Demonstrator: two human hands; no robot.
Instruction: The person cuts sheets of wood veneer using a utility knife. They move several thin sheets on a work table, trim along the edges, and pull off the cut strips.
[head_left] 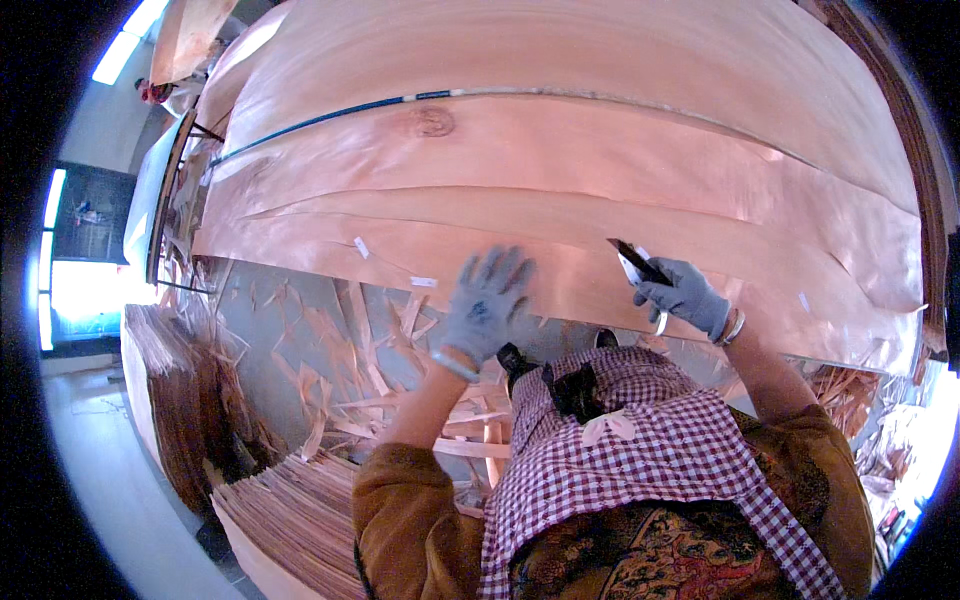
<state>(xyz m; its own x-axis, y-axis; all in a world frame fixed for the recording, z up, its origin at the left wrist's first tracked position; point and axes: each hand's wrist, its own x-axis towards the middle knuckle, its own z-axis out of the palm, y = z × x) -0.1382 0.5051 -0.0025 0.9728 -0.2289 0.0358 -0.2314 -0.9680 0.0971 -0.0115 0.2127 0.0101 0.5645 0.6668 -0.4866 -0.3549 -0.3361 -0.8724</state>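
Note:
A broad stack of thin reddish wood veneer sheets (600, 150) spreads before me, with wavy edges along its near part. My left hand (487, 302), in a grey glove, is over the near edge of the veneer with its fingers spread and nothing in them. My right hand (688, 297), also gloved, grips a dark knife (636, 260) whose tip points up and left over the sheet. A white strip (661, 322) shows below those fingers; whether it is held cannot be told. Small white tape pieces (361, 247) lie on the veneer near its front edge.
A long thin blue and whitish rod (435, 95) lies across the veneer. Torn veneer strips (370, 345) litter the floor below the near edge. Veneer stacks (290, 510) stand at the lower left and left. A person (155, 92) is partly visible at the far left.

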